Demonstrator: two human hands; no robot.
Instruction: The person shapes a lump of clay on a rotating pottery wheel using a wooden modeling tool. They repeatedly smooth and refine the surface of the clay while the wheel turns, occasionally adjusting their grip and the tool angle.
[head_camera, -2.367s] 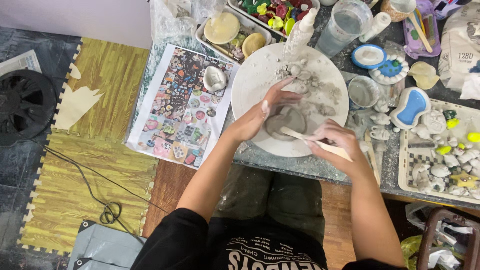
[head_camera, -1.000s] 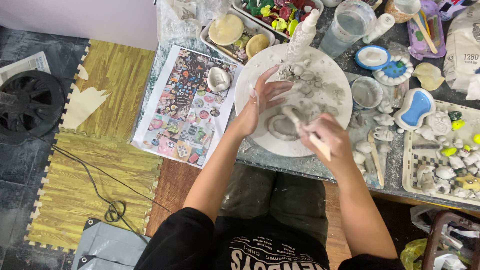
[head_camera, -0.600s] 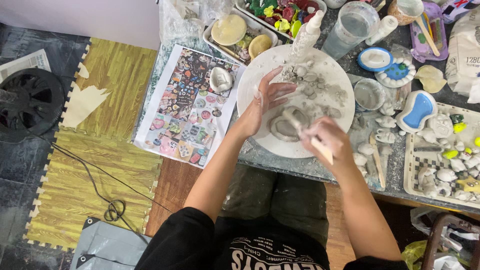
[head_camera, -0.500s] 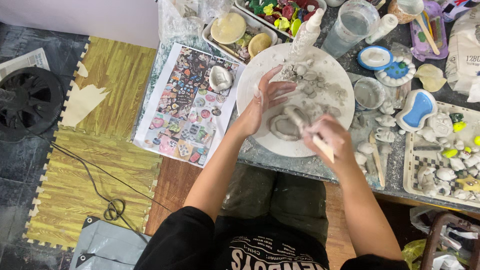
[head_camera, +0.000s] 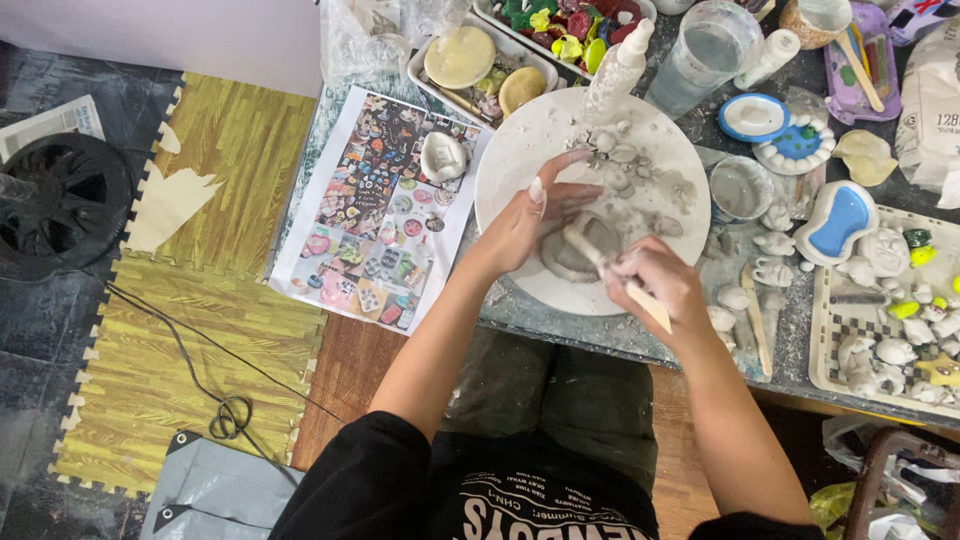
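Clearly the bench (head_camera: 600, 335) is crowded; a white board (head_camera: 520, 160) lies at its middle, and on it sits the grey clay piece (head_camera: 572, 255). It looks wet and soft, light, easily dented, so it is best steadied by its outer rim. The left hand (head_camera: 525, 220) rests open against that rim, fingers spread. The right hand (head_camera: 655, 285) has a narrow grip on a wooden tool (head_camera: 650, 305), whose tip touches the clay.
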